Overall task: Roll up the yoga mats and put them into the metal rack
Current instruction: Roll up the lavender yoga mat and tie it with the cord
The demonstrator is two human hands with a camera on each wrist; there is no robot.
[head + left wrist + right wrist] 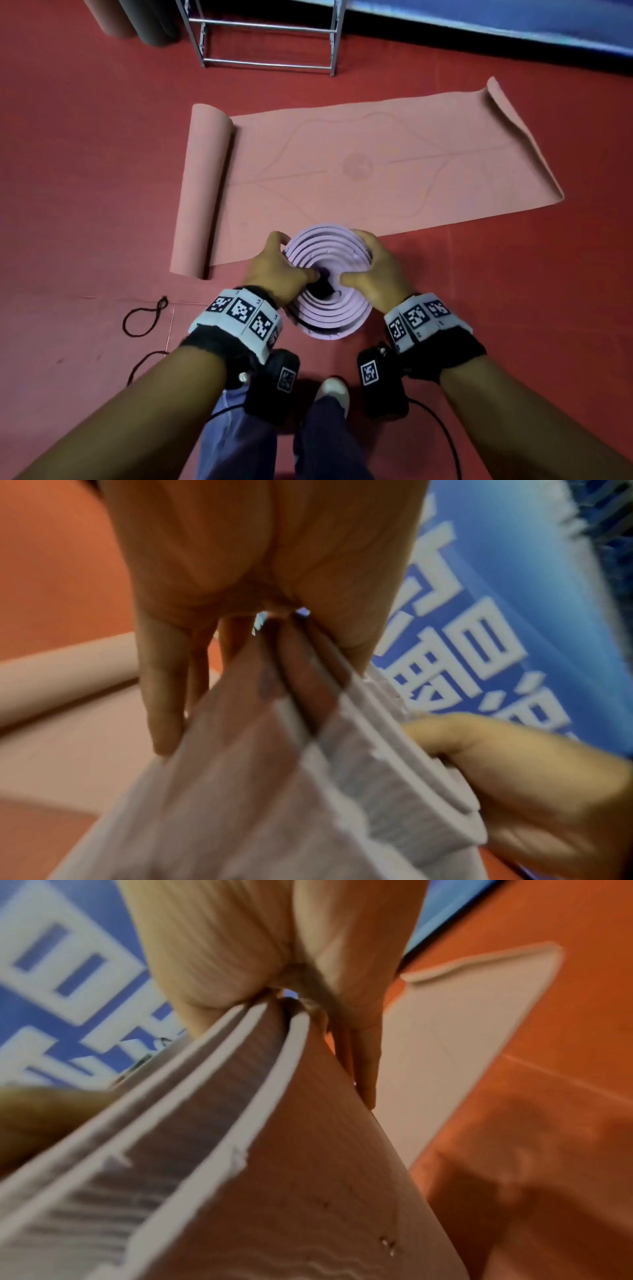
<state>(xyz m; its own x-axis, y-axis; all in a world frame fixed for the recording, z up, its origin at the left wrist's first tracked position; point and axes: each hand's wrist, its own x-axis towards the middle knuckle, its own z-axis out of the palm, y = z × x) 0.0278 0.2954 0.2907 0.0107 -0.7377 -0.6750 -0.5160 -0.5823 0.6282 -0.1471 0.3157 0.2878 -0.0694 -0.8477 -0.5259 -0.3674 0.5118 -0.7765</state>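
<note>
Soft lilac foam yields under curled fingers (359,236): left hand (274,265) and right hand (373,265) grip the upright lilac mat (329,246), thumbs inside its telescoped coils. Light but springy; squeeze the outer wall. Metal rack (267,37) stands beyond the pink mat (376,161).

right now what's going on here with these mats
A person stands a rolled purple yoga mat on end on the red floor, gripping its top with the left hand and right hand, thumbs over the spiral. Its layers have telescoped unevenly. A pink yoga mat lies mostly unrolled behind it, one end rolled. The metal rack stands beyond, no mat visible in it.
</note>
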